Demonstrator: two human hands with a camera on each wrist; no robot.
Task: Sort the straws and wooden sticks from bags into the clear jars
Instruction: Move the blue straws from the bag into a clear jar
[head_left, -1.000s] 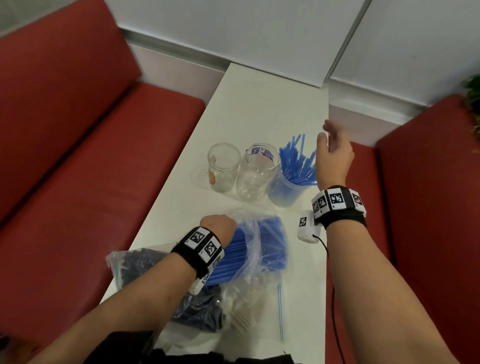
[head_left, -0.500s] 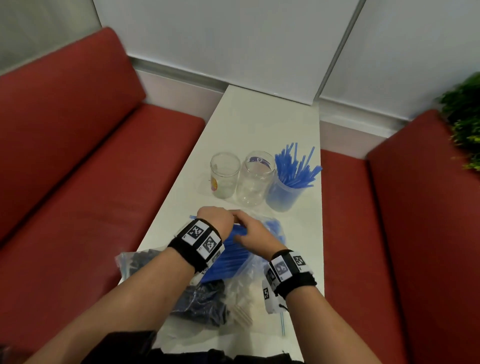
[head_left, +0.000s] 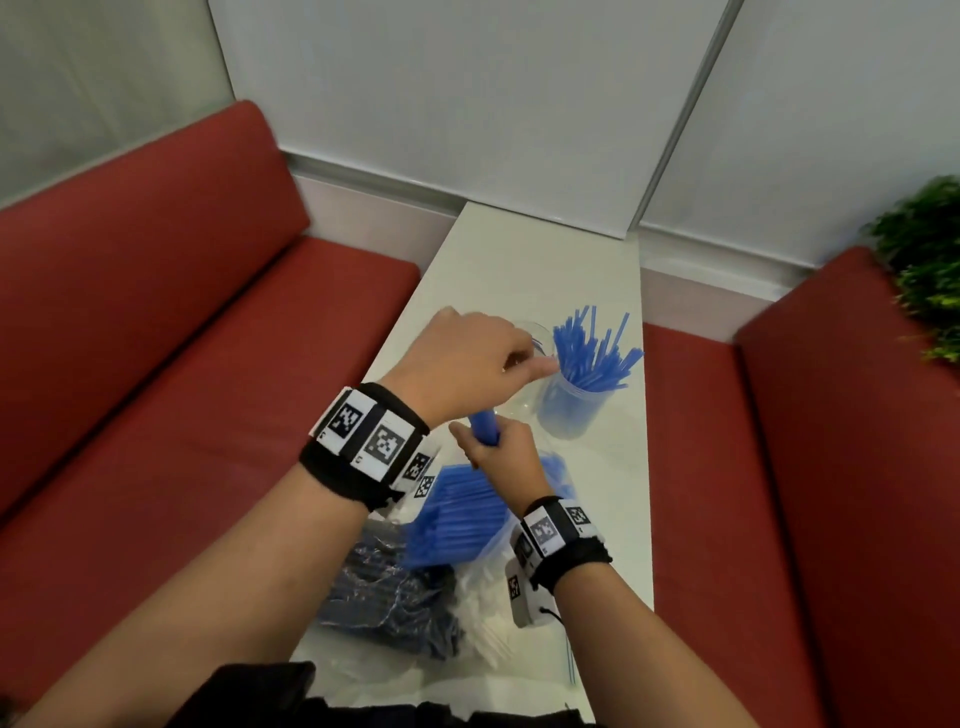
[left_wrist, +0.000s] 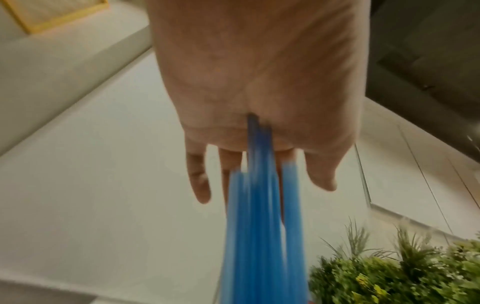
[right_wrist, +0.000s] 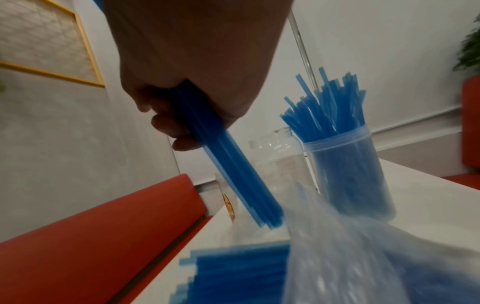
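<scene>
Head view. A narrow white table (head_left: 524, 270) runs up the middle of the frame between two red bench seats (head_left: 182, 364). At centre, the right hand (head_left: 501, 452) is closed round a small bundle of blue straws (head_left: 485, 428), just above the open clear bag of blue straws (head_left: 457, 519) lying on the table. The left hand (head_left: 467, 364), higher in the frame, reaches toward the clear jar of blue straws (head_left: 571, 410) at centre right; its forefinger points at the straw ends. It covers most of an empty clear jar (head_left: 535, 332), of which only a part of the rim shows. Whether this hand holds anything cannot be told here. A bag of dark sticks (head_left: 384, 603) lies at lower centre, partly under the left forearm. A green plant (head_left: 924, 270) stands at the right edge.

Left wrist view. The left hand (left_wrist: 259, 92) fills the upper centre, fingers (left_wrist: 200, 181) hanging fairly straight. Several blue straws (left_wrist: 262, 226) emerge from the palm's crease and run down the frame, blurred, held loosely. The plant (left_wrist: 402, 273) sits at lower right.

Right wrist view. The right hand (right_wrist: 187, 72), at upper centre, grips the bundle of straws (right_wrist: 233, 168), which slants to lower right. Behind stand the filled jar (right_wrist: 348, 170) and the empty jar (right_wrist: 280, 156). The bag (right_wrist: 337, 257), blurred, blocks the lower right.
</scene>
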